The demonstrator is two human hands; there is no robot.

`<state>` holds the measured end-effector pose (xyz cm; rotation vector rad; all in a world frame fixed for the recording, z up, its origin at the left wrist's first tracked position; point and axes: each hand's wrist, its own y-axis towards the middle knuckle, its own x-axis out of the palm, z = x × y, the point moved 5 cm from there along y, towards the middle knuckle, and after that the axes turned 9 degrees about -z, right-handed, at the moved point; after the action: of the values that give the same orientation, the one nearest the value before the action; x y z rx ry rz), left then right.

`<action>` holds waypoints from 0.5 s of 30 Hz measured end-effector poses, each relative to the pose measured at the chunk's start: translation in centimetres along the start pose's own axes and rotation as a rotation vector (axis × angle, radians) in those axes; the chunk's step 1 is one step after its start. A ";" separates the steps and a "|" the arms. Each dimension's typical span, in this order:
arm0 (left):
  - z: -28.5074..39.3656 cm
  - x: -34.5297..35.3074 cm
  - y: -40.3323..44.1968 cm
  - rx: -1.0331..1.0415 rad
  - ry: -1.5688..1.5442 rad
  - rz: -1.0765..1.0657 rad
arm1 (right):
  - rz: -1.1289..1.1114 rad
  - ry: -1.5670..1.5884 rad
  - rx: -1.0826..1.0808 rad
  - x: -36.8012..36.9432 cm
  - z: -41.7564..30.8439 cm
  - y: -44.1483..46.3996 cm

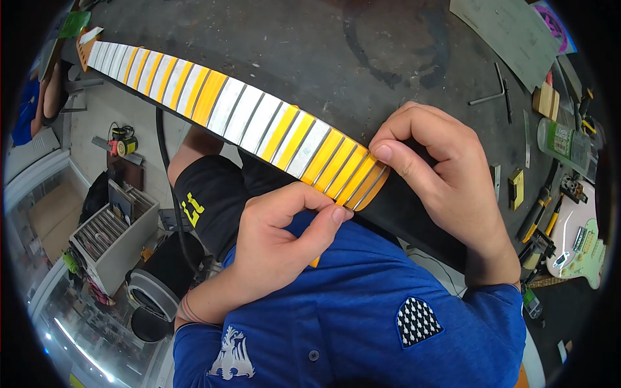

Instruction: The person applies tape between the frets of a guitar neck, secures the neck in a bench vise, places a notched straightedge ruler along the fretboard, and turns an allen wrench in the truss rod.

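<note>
A guitar neck (236,119) lies slantwise along the bench edge, its headstock at the far left. White and yellow tape strips cover most of the fretboard between the metal frets. At the near right end, the bare orange-brown wood shows. My left hand (281,239) pinches thumb and forefinger at the lower edge of the neck, on the end of a yellow tape strip (354,182). On the upper edge, my right hand (443,171) is closed in a pinch at the strip's other end. The fingertips partly hide both strip ends.
The dark workbench (278,39) bears a hex key (488,98), a grey sheet (508,39), a green-labelled bottle (563,143) and a pink guitar body (579,242) on the right. Below left stand a box of files (107,233) and a black bin (165,271). Another person (39,107) is at far left.
</note>
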<state>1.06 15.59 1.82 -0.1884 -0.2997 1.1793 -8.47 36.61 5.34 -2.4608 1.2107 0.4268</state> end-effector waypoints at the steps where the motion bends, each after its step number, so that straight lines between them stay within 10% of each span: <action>1: 0.0 0.0 0.0 -0.017 0.002 -0.012 | 0.002 -0.012 -0.002 0.0 0.0 0.0; 15: 0.5 -0.2 0.0 -0.035 0.042 -0.063 | 0.001 -0.051 0.006 0.0 0.0 0.2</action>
<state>0.81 15.38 2.25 -0.2329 -0.2872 1.1070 -8.61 36.48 5.32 -2.4291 1.1904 0.4823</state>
